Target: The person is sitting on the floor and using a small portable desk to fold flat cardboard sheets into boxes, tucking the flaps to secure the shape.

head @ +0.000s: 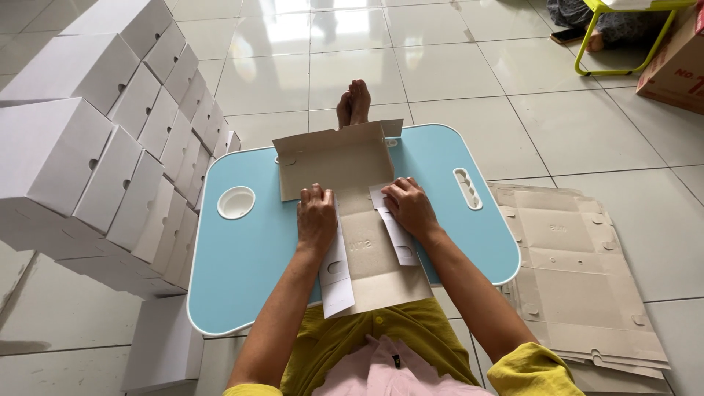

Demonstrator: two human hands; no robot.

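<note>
Cardboard box blank (352,213), brown on its inner face, lies partly folded on a light blue lap worktop (242,249) that stands on a white tiled floor (440,66). The person sits on the floor with the worktop over the legs, bare feet (353,103) showing beyond its far edge. The far end of the blank is already raised into a shallow tray shape, with back and side walls standing. The left hand (316,218) presses flat, fingers curled down, on the blank's left side flap; the right hand (409,207) presses likewise on the right side flap. Neither grip closes around anything: both hands bear down on the card, knuckles up. White outer faces of the flaps show beneath the wrists. To the person's left, finished white boxes (110,154) stand stacked in long rows, near the worktop's edge. To the right, a pile of flat unfolded blanks (579,271) lies on the floor. A yellow-green frame (623,37) and a brown carton (678,62) sit at the far right. The step in hand looks like creasing the side flaps inward; the next move likely calls for lifting both flaps together and tucking them so the walls hold.
</note>
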